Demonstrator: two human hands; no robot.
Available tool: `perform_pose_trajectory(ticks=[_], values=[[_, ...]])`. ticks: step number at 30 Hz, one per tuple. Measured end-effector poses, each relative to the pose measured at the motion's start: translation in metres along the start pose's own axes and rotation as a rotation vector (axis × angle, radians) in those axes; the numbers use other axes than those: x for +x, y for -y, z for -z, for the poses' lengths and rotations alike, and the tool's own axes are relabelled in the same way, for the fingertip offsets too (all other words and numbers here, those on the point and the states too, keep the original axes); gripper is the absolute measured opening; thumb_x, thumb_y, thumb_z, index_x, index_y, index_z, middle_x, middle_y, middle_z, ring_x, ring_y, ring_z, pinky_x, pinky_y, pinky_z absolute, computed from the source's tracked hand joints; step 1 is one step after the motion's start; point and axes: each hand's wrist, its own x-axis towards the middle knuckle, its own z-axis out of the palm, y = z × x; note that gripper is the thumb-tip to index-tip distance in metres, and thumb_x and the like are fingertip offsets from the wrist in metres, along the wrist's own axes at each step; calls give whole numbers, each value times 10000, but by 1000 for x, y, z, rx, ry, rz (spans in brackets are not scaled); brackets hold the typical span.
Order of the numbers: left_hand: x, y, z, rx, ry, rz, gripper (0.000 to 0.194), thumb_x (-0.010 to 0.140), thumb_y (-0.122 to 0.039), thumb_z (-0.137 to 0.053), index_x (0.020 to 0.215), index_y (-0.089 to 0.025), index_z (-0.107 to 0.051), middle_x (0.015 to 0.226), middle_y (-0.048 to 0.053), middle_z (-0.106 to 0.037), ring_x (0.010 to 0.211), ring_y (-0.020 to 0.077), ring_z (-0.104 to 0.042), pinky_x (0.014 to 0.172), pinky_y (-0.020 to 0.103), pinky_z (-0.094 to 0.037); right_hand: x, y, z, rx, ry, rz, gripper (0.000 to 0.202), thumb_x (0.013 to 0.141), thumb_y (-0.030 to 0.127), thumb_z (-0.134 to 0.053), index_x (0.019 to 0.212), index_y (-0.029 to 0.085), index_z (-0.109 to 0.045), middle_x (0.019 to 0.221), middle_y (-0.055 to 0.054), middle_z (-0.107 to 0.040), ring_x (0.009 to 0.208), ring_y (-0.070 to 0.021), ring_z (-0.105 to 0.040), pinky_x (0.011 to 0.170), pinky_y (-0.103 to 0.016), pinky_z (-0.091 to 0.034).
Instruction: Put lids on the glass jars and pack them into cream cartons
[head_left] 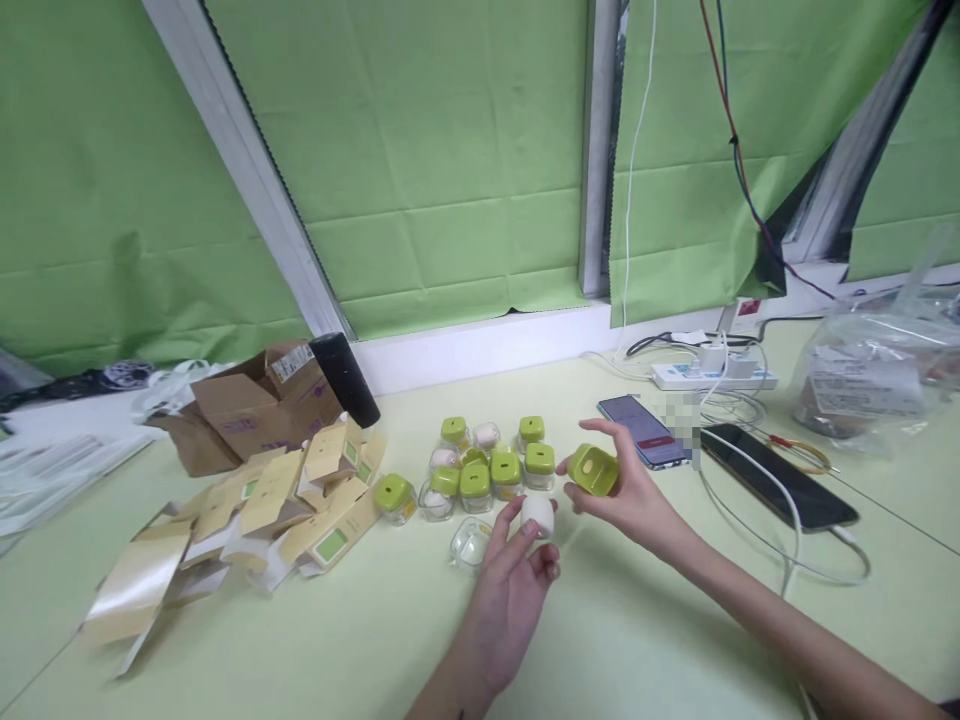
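Between the fingers of my left hand (517,585) is a small white rounded piece (537,514). My right hand (626,490) grips a green lid (592,470) by its sides, its hollow underside facing me. Just left of my left hand sits a clear lidless container (471,541) on the table. Beyond both hands stand several small clear containers with green lids, one green-lidded container (475,484) near the middle of the group. Among them a white piece (486,435) shows in a container without its lid.
At the left lies a pile of opened yellow cartons (274,490), with a brown cardboard box (251,405) behind it and a black cylinder (346,378) beside that. To the right are two phones, one a black phone (776,475), cables, a white power strip (712,376) and a plastic bag (877,370).
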Motion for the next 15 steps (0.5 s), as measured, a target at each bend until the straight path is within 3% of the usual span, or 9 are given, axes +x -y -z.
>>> perform_pose_trajectory(ticks=[3, 6, 8, 11, 15], values=[[1, -3, -1, -45, 25, -35, 387, 735, -136, -668, 1059, -201, -466, 886, 36, -645, 737, 109, -617, 755, 248, -455, -1, -3, 2, -120, 133, 7, 562, 723, 396, -680, 1166, 245, -368, 976, -32, -570, 841, -185, -603, 741, -322, -519], [1, -5, -3, 9, 45, -80, 326, 771, -217, -649, 1014, -205, -433, 938, 70, -657, 786, 144, -629, 831, 311, -437, -4, -7, 1, -155, 199, 54, 368, 883, 406, -470, 1203, 262, -359, 1140, -54, -508, 1029, -188, -543, 905, -367, -457], [0, -5, -3, 94, 48, -128, 305, 796, -278, -626, 1006, -218, -412, 916, 60, -661, 752, 148, -624, 806, 326, -432, -7, -8, -1, -205, 197, 110, 321, 924, 388, -390, 1224, 277, -356, 1262, -68, -427, 1192, -198, -436, 1005, -394, -377], [-2, -4, -2, 191, 41, -208, 268, 820, -375, -582, 959, -227, -408, 814, 16, -644, 706, 138, -598, 732, 303, -421, -11, -11, -6, -288, 185, 193, 399, 886, 390, -483, 1243, 287, -338, 1381, -84, -282, 1336, -227, -242, 1057, -420, -319], [-5, -3, -3, 211, 73, -219, 250, 833, -399, -554, 882, -233, -375, 832, 0, -619, 780, 135, -587, 735, 282, -402, -20, -14, -14, -324, 293, 227, 439, 894, 342, -482, 1275, 272, -274, 1434, -106, -181, 1365, -238, -183, 1047, -439, -346]])
